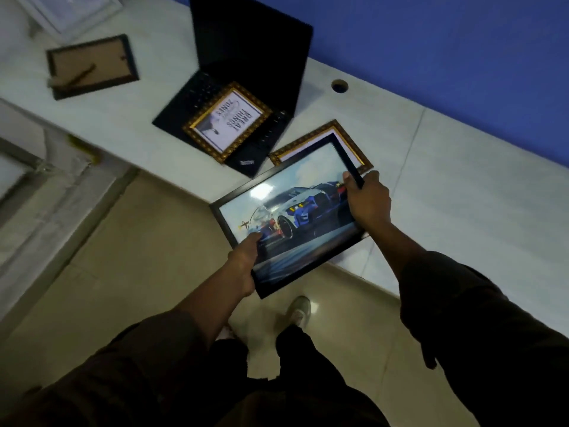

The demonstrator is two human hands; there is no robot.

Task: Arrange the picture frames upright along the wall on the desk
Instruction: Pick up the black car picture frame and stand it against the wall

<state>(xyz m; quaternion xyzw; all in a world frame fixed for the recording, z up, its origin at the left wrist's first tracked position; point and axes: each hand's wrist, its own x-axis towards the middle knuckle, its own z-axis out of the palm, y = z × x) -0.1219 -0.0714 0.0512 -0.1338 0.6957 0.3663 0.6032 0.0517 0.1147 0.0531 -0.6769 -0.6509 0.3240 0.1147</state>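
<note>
I hold a black-framed car picture over the desk's front edge, face up and tilted. My left hand grips its lower left corner, thumb on the glass. My right hand grips its upper right side. A gold-framed picture with text lies flat on the laptop keyboard. Another gold frame lies flat on the desk, partly hidden under the car picture. A dark frame lies face down at the left, its stand showing. White frames lie at the top left corner.
An open black laptop sits on the white desk against the blue wall. A round cable hole is near the wall. My shoe stands on the beige tiled floor below.
</note>
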